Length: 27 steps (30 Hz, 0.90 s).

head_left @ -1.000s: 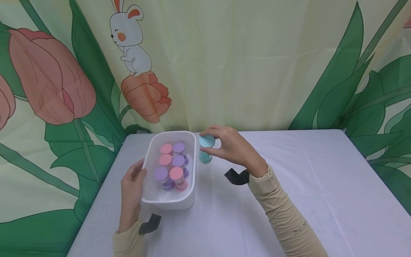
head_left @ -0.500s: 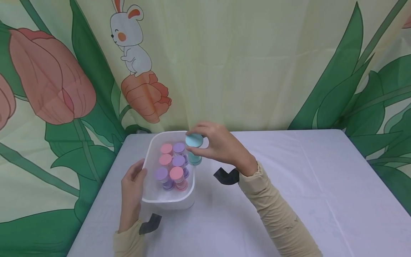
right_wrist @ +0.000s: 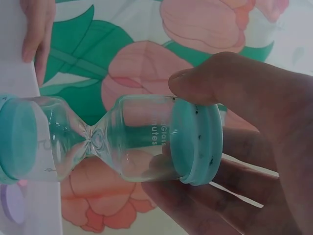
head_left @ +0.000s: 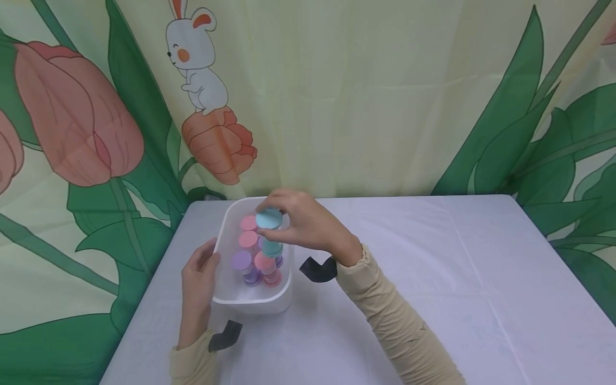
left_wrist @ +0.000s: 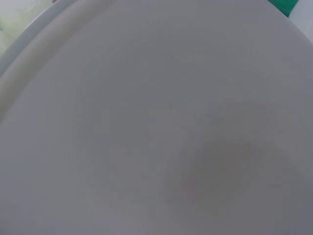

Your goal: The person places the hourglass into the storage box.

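Note:
My right hand [head_left: 305,222] pinches the upper cap of a teal sand timer [head_left: 269,218] between thumb and fingers, holding it upright over the white bin [head_left: 252,307]. In the right wrist view, the sand timer [right_wrist: 198,144] shows a clear narrow-waisted glass between two teal caps. Pink and purple sand timers stand in the bin, among them a purple sand timer [head_left: 242,261] and a pink sand timer [head_left: 264,261]; the teal one hides some of them. My left hand [head_left: 198,272] rests against the bin's left outer side. The bin's wall [left_wrist: 146,98] fills the left wrist view.
The bin stands on a table with a white cloth [head_left: 409,278], near its back left edge. Behind hangs a printed curtain [head_left: 346,107] with tulips, leaves and a rabbit. Black straps [head_left: 318,270] show at both wrists.
My right hand has carried the teal sand timer leftward, from beside the bin's right wall, across the rim to above the other timers. My left hand and the bin have stayed put.

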Each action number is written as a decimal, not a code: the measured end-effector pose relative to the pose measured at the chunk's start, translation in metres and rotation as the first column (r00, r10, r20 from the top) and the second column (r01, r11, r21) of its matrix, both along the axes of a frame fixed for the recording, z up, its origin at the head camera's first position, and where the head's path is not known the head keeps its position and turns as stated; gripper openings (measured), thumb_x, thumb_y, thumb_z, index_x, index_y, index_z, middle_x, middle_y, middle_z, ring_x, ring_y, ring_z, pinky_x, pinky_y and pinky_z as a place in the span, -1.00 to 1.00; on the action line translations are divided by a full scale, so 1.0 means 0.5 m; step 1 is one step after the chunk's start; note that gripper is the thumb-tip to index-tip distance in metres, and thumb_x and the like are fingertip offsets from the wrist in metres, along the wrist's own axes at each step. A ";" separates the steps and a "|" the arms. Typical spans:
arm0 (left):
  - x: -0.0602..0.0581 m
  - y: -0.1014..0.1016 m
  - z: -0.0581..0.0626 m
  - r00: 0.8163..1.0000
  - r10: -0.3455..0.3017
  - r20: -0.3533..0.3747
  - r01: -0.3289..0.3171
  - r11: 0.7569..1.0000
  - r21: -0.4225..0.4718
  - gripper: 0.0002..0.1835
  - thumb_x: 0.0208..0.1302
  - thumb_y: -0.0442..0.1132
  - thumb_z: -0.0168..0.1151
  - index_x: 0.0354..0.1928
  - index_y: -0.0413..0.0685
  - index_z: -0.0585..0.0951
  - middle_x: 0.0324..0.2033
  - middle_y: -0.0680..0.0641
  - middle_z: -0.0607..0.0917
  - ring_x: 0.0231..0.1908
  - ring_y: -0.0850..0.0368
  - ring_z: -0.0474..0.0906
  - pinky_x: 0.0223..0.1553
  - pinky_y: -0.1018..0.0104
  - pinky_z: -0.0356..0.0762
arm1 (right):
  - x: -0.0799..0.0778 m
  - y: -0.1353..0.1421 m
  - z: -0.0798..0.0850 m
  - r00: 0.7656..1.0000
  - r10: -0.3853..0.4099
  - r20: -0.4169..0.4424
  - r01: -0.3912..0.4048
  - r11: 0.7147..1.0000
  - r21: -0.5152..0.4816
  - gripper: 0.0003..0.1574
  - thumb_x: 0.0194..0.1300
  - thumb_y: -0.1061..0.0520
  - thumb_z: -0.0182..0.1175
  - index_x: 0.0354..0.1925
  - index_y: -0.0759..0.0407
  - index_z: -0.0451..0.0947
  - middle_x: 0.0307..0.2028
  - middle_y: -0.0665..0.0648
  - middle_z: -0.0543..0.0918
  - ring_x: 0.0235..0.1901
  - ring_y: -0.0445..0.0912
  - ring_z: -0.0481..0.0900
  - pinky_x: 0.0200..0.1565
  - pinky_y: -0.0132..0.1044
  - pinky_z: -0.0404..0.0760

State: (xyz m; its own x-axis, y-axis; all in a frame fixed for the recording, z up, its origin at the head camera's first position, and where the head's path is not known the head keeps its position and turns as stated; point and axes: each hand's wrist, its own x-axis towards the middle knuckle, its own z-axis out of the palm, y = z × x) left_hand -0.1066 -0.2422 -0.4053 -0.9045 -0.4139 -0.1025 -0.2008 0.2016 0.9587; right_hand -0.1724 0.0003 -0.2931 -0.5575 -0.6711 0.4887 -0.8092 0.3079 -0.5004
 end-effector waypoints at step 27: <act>0.005 -0.008 -0.007 0.998 -0.038 -0.047 0.039 0.999 0.014 -0.53 0.49 -0.05 0.03 0.37 0.07 0.43 0.34 -0.05 0.46 0.31 0.00 0.42 0.30 -0.04 0.41 | -0.023 -0.108 -0.048 0.985 0.166 0.048 -0.172 0.974 0.146 -0.68 0.16 0.05 0.42 -0.12 0.14 0.70 -0.19 0.00 0.70 -0.22 -0.25 0.57 -0.13 -0.45 0.59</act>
State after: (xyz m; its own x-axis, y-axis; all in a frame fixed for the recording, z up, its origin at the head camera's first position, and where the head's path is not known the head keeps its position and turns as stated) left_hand -0.1041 -0.2460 -0.4086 -0.9236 -0.3776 -0.0657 -0.1484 0.1943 0.9697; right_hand -0.1838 -0.0537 -0.3172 -0.4449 -0.8207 0.3587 -0.8387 0.2413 -0.4881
